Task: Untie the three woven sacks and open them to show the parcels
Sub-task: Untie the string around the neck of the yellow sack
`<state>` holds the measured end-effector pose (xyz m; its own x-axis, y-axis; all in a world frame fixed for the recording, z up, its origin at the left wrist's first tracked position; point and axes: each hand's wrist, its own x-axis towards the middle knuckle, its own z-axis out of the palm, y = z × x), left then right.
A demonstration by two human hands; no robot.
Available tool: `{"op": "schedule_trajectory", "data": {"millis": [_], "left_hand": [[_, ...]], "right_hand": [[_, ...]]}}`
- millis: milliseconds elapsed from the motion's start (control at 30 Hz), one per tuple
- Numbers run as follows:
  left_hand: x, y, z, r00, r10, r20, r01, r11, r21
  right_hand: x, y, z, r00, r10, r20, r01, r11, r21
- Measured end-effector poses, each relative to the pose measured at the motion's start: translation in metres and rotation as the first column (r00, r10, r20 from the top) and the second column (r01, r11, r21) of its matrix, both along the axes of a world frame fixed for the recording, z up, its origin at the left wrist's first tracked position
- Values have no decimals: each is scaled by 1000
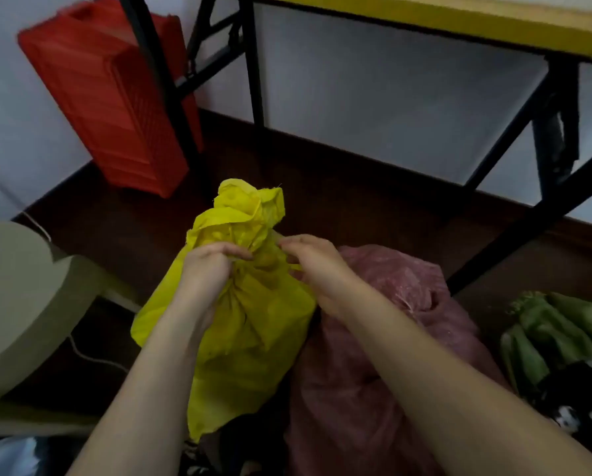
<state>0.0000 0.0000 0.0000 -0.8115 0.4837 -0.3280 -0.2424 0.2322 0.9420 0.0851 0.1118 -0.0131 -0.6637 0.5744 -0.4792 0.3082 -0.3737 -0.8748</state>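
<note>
At the frame's centre, the left hand [208,269] has its grip closed around the gathered neck of the yellow sack [250,324], while the right hand [317,266] pinches what seems to be a tie there. Just right lies the pink sack [401,338], then the green sack [559,334] at the right edge. Beyond, upper left, leans a red crate [105,97] on the dark floor [356,207].

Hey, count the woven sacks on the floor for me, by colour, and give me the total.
Yellow sack: 1, neck gathered, with the left hand and right hand on it
Pink sack: 1
Green sack: 1, partly cut off at the right edge
Total: 3 sacks
</note>
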Motion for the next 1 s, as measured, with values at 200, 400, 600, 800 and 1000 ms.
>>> {"op": "schedule_trajectory", "data": {"millis": [200,400,600,800,1000], "left_hand": [[-4,4,-8,998,-52,39,52,999,-14],[-6,0,-5,989,-143,32,145,988,-60],[-4,-7,-4,971,-235,32,237,965,-112],[-5,-9,-5,959,-270,82,280,950,-141],[-5,-3,-4,975,-222,32,224,970,-97]], "right_hand": [[2,-13,-11,999,41,-36,-39,997,63],[8,-20,-17,986,41,-160,-8,979,204],[12,-18,-28,987,84,-138,-32,939,343],[6,-14,-33,988,150,-45,-116,896,429],[3,-17,-37,992,34,-120,58,724,687]]}}
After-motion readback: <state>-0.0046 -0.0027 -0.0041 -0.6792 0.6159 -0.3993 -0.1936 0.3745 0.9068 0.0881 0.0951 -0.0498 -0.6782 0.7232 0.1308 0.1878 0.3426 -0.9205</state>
